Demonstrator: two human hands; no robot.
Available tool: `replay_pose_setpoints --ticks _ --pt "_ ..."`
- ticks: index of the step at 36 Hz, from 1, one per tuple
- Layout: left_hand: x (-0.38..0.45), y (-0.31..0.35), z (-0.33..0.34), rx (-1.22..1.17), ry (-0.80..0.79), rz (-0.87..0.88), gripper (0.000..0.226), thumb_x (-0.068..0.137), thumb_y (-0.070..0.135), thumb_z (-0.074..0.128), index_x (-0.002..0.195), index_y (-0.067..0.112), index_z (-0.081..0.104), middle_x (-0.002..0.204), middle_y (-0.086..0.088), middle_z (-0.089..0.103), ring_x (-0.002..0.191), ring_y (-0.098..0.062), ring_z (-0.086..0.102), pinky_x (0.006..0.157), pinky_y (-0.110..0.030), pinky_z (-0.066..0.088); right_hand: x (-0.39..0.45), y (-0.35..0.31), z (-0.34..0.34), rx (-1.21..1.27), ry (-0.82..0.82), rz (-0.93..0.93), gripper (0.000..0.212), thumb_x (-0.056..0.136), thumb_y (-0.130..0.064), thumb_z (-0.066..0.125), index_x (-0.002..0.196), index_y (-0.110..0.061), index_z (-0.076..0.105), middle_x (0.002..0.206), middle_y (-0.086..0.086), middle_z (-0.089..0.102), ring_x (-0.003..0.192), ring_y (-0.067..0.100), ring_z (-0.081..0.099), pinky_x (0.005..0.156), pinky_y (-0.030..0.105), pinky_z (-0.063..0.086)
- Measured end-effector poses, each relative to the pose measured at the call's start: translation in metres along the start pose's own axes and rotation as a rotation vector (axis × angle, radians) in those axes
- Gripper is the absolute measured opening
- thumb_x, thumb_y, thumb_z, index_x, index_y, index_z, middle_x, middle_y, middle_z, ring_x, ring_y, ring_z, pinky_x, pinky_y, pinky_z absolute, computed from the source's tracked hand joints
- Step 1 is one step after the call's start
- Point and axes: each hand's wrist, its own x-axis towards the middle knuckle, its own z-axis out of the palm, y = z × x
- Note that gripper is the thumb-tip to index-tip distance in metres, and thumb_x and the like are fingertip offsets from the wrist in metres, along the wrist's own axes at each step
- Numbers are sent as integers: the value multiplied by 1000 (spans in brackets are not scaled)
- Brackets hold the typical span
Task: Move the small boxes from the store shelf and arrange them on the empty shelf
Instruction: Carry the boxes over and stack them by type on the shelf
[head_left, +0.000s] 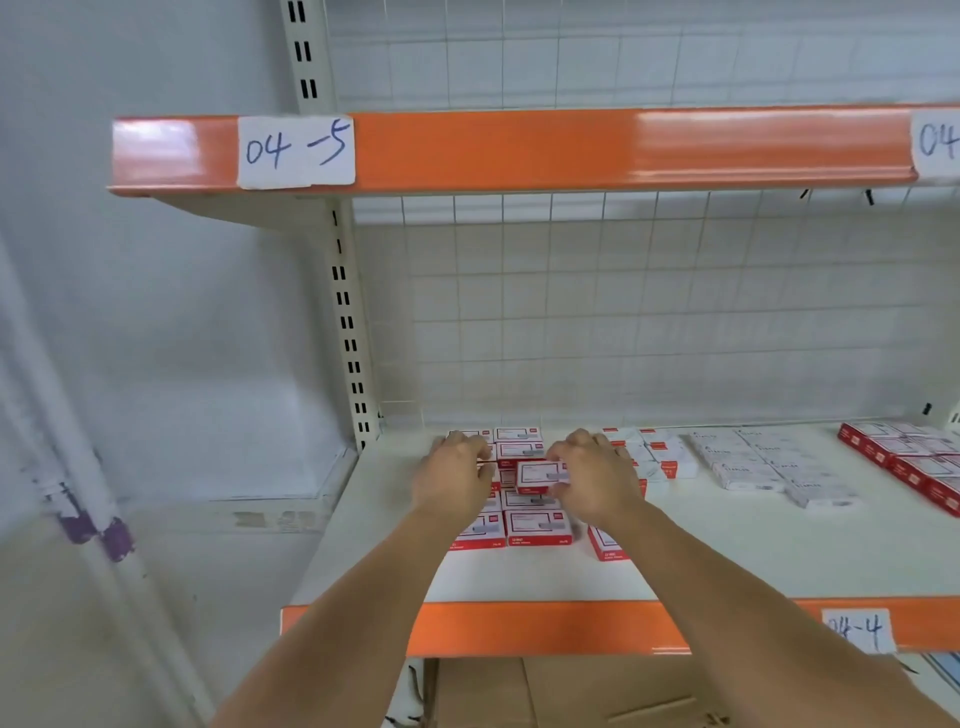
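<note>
Several small red-and-white boxes (537, 526) lie in rows on the left part of the lower shelf (727, 561), labelled 04-4. My right hand (592, 480) grips one such box (540, 475) by its right end, lifted a little above the rows. My left hand (457, 475) is over the left column of boxes with fingers curled around another box, which is mostly hidden under it. The upper shelf (519, 148), labelled 04-5, shows only its orange front edge; its top surface is hidden.
More white boxes (753, 467) and red boxes (904, 462) sit further right on the lower shelf. A wire grid forms the back wall (623, 322). A slotted upright post (348, 322) stands at the left. Cardboard cartons (519, 691) lie below.
</note>
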Motion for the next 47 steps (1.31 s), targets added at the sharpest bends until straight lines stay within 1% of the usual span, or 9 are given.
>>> replay_pose_setpoints --ticks 3,6,12,19,27,32,37,42,47 --pt "-2 -14 0 197 -81 103 37 96 37 52 131 26 55 134 5 52 126 -16 41 100 -32 40 1 -1 7 -3 -27 47 49 89 -34 64 136 -26 50 130 3 46 120 20 46 101 35 40" --pt "-2 -21 3 265 -127 135 40 97 34 52 136 26 51 136 6 50 128 -15 40 101 -31 40 3 -6 11 62 -25 87 47 90 -29 64 135 -26 53 126 3 48 112 21 52 99 35 47" --pt "1 -26 7 240 -110 125 43 96 9 50 135 27 53 133 6 53 123 -14 44 94 -29 44 9 -15 13 85 -3 94 45 94 -23 60 137 -26 50 132 1 47 111 17 55 98 30 44" --pt "4 -29 13 175 -99 116 48 94 2 50 135 25 52 134 4 52 125 -14 41 94 -28 45 16 -22 23 182 32 106 42 95 -16 57 136 -22 50 132 1 49 109 17 59 91 23 48" --pt "-5 -24 12 151 -83 146 39 100 25 45 138 22 47 139 3 47 130 -16 37 104 -29 37 6 -10 14 251 92 196 33 96 -18 53 129 -24 54 126 -3 58 106 18 60 86 29 52" --pt "-14 -14 11 169 -92 197 41 100 26 43 141 22 44 142 4 43 133 -16 33 106 -28 31 -18 16 2 309 50 274 33 95 -4 40 115 -18 62 121 -2 62 104 17 58 85 27 46" --pt "-23 4 7 127 -71 202 39 100 26 43 139 22 46 140 4 45 132 -16 33 103 -27 33 -44 36 -5 384 -64 303 31 95 -13 42 121 -22 58 126 -1 59 101 17 57 88 30 47" --pt "-37 24 5 143 -77 195 37 100 25 44 136 21 49 139 2 47 131 -18 36 103 -31 35 -65 48 -5 436 -374 234 63 88 -21 61 145 -24 35 146 7 37 132 26 38 109 38 35" --pt "-55 37 4 143 -80 174 37 100 25 45 137 21 48 139 3 47 131 -17 36 102 -33 39 -72 54 0 161 -279 137 52 91 -16 57 140 -21 41 140 7 41 124 24 42 99 32 41"
